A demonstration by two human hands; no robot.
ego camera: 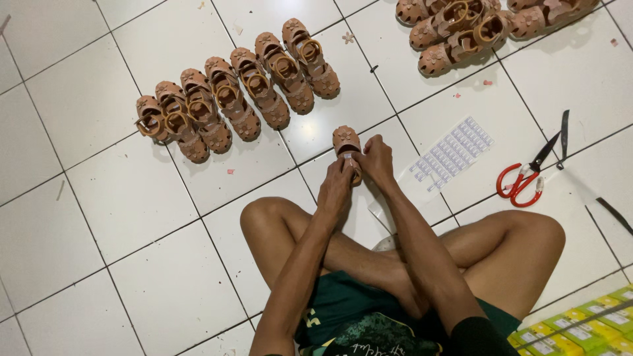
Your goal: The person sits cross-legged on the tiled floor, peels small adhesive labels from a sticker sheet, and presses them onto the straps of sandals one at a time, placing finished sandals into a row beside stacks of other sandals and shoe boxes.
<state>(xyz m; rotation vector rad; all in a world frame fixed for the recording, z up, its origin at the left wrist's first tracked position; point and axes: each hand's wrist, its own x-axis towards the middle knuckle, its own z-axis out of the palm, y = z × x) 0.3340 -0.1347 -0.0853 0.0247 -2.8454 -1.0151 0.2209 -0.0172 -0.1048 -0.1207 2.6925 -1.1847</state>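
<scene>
White floor tiles (99, 217) fill the view, crossed by dark grout lines, and the person sits cross-legged on them at six o'clock, bare knees spread to either side. At ten to eleven o'clock from the hands a row of brown sandals (237, 95) lies side by side on the tiles, each with a tan ring at the strap, slanting up toward twelve; a second heap of sandals (475, 29) sits at one o'clock against the top edge. At five o'clock, in the lower corner, yellow and green boxes (580, 326) are stacked. At three o'clock red-handled scissors (527, 178) lie open on the floor, well apart from the hands, and between them and the hands rests a sheet of small white stickers (452, 155), just beside the right wrist. The left hand (335, 191) and the right hand (376, 161) meet at the centre of the view, a little above the knees — both closed around a single brown sandal (345, 138), whose toe end points to twelve o'clock. The left fingertips press together on a small white sticker (347, 156) at the sandal's near end, while the right fingers curl around its side, gripping it — thumb and fingers drawn close, not spread
</scene>
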